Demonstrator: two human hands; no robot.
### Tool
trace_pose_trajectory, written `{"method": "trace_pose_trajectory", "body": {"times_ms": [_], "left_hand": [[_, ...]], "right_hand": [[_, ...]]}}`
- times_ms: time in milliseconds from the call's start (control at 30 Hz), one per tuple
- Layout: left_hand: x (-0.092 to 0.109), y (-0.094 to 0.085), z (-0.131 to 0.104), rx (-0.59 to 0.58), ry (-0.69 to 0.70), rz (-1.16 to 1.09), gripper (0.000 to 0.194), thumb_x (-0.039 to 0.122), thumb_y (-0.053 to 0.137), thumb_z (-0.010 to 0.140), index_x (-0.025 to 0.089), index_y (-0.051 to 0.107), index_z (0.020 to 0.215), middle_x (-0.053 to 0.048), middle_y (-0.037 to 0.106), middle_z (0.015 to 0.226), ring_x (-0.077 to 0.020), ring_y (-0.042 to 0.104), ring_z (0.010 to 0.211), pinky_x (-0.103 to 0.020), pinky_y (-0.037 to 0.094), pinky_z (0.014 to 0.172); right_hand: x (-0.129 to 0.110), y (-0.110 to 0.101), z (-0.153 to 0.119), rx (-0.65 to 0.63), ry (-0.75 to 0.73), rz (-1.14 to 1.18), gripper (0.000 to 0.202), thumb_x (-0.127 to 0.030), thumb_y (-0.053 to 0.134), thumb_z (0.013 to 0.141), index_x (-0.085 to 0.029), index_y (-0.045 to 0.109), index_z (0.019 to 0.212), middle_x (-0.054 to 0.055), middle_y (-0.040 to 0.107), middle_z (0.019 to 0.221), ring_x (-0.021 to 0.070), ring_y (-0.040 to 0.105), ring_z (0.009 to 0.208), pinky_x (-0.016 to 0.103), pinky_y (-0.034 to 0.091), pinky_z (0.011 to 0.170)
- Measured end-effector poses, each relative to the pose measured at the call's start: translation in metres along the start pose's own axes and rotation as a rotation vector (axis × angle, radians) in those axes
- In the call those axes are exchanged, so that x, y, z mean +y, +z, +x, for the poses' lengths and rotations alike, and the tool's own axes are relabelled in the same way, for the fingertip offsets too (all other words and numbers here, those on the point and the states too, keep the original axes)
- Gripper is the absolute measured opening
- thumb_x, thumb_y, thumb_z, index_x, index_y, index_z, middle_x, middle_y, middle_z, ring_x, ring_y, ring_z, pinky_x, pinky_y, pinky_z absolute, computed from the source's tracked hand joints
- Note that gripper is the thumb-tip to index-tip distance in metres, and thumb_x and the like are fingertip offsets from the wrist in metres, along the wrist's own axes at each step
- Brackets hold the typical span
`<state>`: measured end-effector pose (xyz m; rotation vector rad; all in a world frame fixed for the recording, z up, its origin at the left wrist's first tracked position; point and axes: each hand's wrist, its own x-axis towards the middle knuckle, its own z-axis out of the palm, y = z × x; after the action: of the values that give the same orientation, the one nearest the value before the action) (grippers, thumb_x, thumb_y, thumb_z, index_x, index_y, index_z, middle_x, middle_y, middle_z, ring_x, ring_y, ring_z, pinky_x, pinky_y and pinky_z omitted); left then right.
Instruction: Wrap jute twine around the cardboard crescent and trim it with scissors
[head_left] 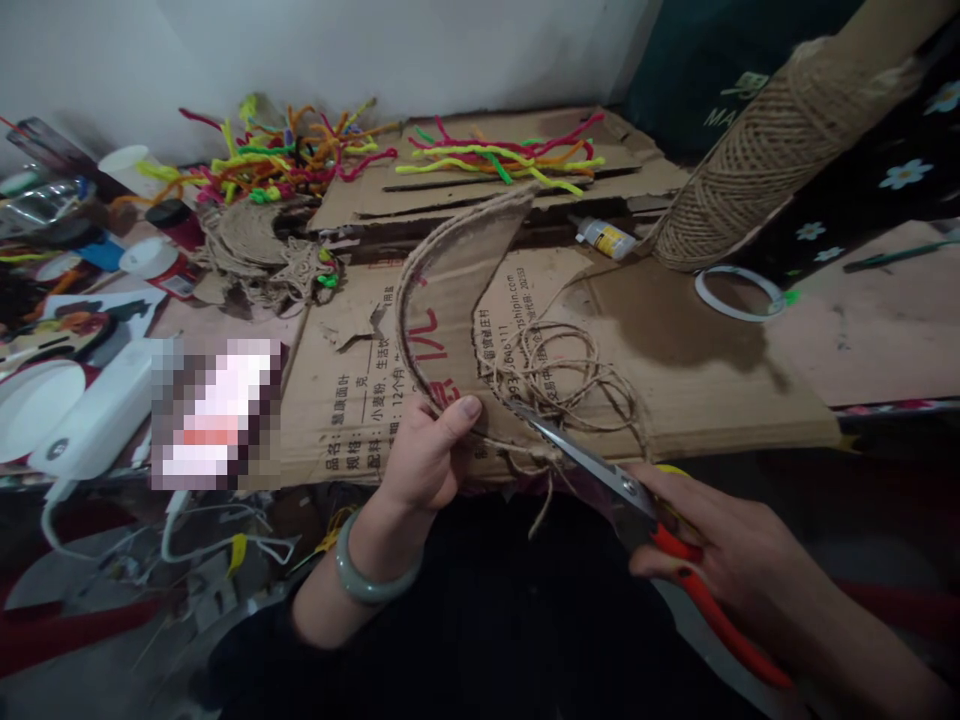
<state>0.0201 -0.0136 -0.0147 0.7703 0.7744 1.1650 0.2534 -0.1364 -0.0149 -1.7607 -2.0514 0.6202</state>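
A crescent-shaped cardboard piece (450,310) has twine along its outer curved edge. My left hand (431,455) grips its lower part, thumb on top. In my right hand (712,545) are scissors with red handles (720,620); their blades point up and left, with the tips by the lower right of the crescent. Loose loops of twine (581,375) lie on the cardboard sheet just right of the crescent, and a short end hangs off the front edge.
A big twine spool (750,160) leans at the right, near a white ring (739,292) and a glue bottle (604,238). Colourful fuzzy stems (510,160) lie at the back. Twine-covered shapes (255,245), a white power strip (112,405) and a blurred phone (217,412) are on the left.
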Motion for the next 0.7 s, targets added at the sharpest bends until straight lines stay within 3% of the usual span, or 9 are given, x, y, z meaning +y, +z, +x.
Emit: {"method": "trace_pose_trajectory", "body": {"times_ms": [133, 367, 500, 700], "left_hand": [[0.001, 0.0, 0.0, 0.024, -0.016, -0.03, 0.037, 0.035, 0.082, 0.066, 0.02, 0.072, 0.098, -0.006, 0.077, 0.094, -0.0241, 0.072, 0.091, -0.035, 0.061, 0.084], [0.0, 0.001, 0.0, 0.011, -0.009, -0.025, 0.042, 0.034, 0.081, 0.067, 0.018, 0.07, 0.104, -0.007, 0.077, 0.089, -0.0261, 0.073, 0.09, -0.04, 0.06, 0.089], [-0.001, 0.002, 0.0, 0.011, 0.005, -0.005, 0.043, 0.033, 0.081, 0.067, 0.019, 0.07, 0.106, -0.007, 0.077, 0.091, -0.0257, 0.073, 0.092, -0.039, 0.059, 0.09], [0.0, 0.003, 0.0, -0.004, 0.014, -0.019, 0.043, 0.031, 0.081, 0.067, 0.02, 0.07, 0.108, -0.007, 0.077, 0.092, -0.0243, 0.073, 0.092, -0.036, 0.059, 0.09]], "right_hand": [[-0.003, -0.007, 0.002, -0.001, 0.047, -0.019, 0.035, -0.033, 0.062, 0.08, -0.025, 0.059, 0.113, -0.001, 0.071, 0.082, 0.0144, 0.065, 0.059, 0.022, 0.052, 0.054], [-0.008, -0.019, 0.004, 0.0, -0.05, -0.051, 0.037, -0.03, 0.064, 0.077, -0.022, 0.062, 0.112, 0.002, 0.075, 0.092, 0.0178, 0.072, 0.072, 0.023, 0.057, 0.059], [-0.009, -0.023, 0.005, 0.042, -0.127, -0.091, 0.036, -0.04, 0.061, 0.083, -0.018, 0.064, 0.112, 0.006, 0.076, 0.093, 0.0201, 0.074, 0.074, 0.024, 0.059, 0.057], [-0.002, -0.02, 0.004, 0.017, -0.141, -0.096, 0.053, -0.06, 0.057, 0.085, -0.017, 0.066, 0.114, 0.008, 0.077, 0.095, 0.0216, 0.075, 0.078, 0.024, 0.06, 0.057]]}}
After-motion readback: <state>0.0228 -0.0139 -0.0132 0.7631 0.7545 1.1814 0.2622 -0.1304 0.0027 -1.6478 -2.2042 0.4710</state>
